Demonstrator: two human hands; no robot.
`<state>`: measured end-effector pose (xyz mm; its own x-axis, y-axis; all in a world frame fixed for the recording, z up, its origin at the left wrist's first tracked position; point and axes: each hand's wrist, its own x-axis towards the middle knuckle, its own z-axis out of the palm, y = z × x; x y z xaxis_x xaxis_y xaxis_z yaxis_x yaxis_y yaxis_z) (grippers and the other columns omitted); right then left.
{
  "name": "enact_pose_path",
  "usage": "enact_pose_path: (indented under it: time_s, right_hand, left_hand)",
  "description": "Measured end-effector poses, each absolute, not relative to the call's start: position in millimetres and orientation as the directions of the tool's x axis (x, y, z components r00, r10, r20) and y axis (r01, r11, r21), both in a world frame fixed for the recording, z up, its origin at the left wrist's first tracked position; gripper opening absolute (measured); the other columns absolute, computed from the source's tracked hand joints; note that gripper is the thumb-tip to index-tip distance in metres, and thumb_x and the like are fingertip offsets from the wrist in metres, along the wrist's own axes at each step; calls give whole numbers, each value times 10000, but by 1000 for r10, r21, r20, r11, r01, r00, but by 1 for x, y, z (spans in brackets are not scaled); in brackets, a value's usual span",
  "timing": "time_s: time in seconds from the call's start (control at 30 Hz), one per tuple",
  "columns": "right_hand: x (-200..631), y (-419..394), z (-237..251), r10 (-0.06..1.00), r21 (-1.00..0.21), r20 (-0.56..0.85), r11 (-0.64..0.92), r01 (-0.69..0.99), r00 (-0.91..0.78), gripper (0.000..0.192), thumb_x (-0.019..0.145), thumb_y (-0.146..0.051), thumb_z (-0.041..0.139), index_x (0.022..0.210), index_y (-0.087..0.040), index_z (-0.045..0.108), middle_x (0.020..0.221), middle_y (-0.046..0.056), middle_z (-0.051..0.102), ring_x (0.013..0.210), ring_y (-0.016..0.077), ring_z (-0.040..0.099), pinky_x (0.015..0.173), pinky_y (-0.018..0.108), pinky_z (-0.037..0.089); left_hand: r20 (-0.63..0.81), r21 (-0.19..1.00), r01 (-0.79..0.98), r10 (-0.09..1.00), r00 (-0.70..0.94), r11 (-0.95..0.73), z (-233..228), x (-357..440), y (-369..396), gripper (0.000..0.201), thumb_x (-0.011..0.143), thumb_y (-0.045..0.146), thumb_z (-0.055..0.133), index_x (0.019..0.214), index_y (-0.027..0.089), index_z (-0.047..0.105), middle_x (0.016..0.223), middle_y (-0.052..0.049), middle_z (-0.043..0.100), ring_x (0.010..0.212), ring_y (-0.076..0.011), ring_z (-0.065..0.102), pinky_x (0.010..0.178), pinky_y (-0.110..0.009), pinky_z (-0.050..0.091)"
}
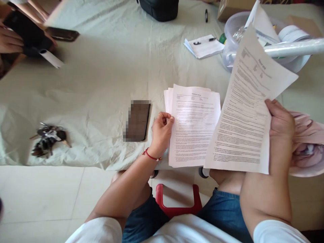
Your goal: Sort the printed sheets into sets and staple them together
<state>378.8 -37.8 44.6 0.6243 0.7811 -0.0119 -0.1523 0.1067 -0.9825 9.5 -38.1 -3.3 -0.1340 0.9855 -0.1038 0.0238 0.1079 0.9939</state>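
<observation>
printed sheet (249, 111) lifted, tilted, paper stack (193, 126) flat at table edge

– That cover on the table (106, 67), is it cloth?

– Yes, pale matt fabric, creased all over. The printed sheet (249, 111) at the right of the frame is thin matt paper, same as the stack of sheets (194, 128) in the middle.

– And the phone (138, 119) left of the stack?

– Dark and smooth. The tub (234, 30) at the upper right looks like translucent plastic with a slight gloss. The stool (177, 202) at the bottom is glossy red plastic.

– The keys (48, 140)?

– Dull metal, lower left.
</observation>
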Motion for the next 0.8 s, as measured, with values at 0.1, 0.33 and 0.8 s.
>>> enact_pose_path:
  time_s: [0.1,0.33,0.8]
  right_hand:
    - [376,-35,45,731,-998,22,59,-31,682,294,584,-308,1002,754,-234,774,894,19,791,798,196,718,855,390,639]
    - [345,-30,40,806,-996,-23,-70,56,591,472,541,-464,1045,805,-214,744,804,18,760,706,180,664,675,329,558]
    - [301,-25,7,911,-972,-153,-209,107,384,478,656,-438,1047,1014,-233,805,913,4,841,780,202,770,685,324,645]
  left_hand:
    - [-159,987,-37,979,-125,155,-1,9,-37,186,984,312,756,924,267,585,794,30,530,689,-152,498,661,-298,416]
    - [-223,972,-106,967,-120,211,7,10,-39,149,979,265,747,927,246,609,804,31,546,692,-140,483,663,-285,398]
    - [-239,964,-153,959,-152,216,9,13,-40,101,940,241,778,899,218,689,777,39,599,710,-125,517,709,-274,414]
